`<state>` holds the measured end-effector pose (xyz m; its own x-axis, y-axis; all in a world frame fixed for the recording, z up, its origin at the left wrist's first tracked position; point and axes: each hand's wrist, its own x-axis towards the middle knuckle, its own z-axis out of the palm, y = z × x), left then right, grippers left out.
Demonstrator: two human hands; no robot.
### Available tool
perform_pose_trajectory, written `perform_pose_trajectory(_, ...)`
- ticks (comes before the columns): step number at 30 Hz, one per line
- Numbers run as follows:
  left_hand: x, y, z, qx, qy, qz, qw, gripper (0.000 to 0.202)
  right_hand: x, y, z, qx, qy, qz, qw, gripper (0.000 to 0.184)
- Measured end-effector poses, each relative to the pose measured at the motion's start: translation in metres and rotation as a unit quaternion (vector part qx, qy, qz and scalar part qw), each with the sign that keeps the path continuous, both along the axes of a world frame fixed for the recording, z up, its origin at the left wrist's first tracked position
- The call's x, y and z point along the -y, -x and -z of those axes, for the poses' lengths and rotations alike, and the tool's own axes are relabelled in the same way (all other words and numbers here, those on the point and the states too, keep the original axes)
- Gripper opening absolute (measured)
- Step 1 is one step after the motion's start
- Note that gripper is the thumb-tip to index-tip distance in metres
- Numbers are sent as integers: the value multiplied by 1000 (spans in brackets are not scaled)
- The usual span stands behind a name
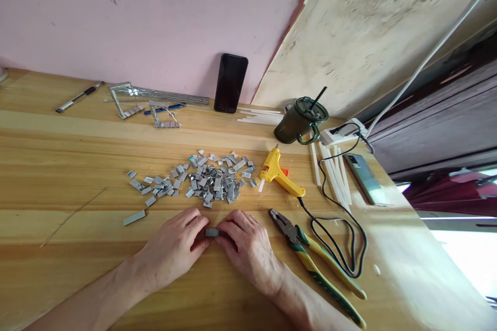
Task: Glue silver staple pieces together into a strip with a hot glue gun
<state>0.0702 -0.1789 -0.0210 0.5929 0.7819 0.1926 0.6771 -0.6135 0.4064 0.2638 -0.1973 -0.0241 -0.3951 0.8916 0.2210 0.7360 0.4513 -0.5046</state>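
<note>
My left hand (180, 243) and my right hand (244, 245) meet low over the table, each pinching one end of a small grey metal strip (212, 232). Its middle shows between the fingertips; both ends are hidden by them. Just beyond lies a loose pile of small grey metal pieces (215, 181), with a smaller scatter (159, 186) to its left. A longer grey strip (134, 217) rests left of my left hand. Pliers (289, 227) with yellow-green handles lie open-jawed or nearly so, to the right of my right hand.
A yellow glue gun (281, 173) lies beyond the pliers, its black cord (363, 248) looping right. Farther back are a green mug (297, 121), white glue sticks (336, 176), a power strip (341, 132), a phone (365, 178), a leaning phone (231, 83), small metal frames (123, 103) and a pen (80, 96).
</note>
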Motion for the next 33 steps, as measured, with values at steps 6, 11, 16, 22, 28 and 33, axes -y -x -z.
perform_pose_trajectory(6, -1, -1, -3, -13, 1, 13, 1000, 19, -1, -1, 0, -7, 2, -4, 1000, 13)
perform_pose_trajectory(11, -1, -1, -3, -18, -7, 15, 1000, 15, 0, -1, -1, -13, 2, -6, 1000, 16)
perform_pose_trajectory(16, -1, -1, -2, -13, -12, 12, 1000, 13, 0, -2, -3, -25, 1, -9, 1000, 18)
perform_pose_trajectory(22, -1, -1, 1, 8, -9, 8, 1000, 15, -1, -3, -2, -72, -14, -2, 997, 17)
perform_pose_trajectory(28, 0, 1, -3, 74, 3, -8, 997, 8, 5, -9, -16, -207, -36, 50, 976, 12)
perform_pose_trajectory(33, -2, 7, -11, 157, 3, -56, 986, 9, 14, -16, -29, -281, -51, 49, 957, 27)
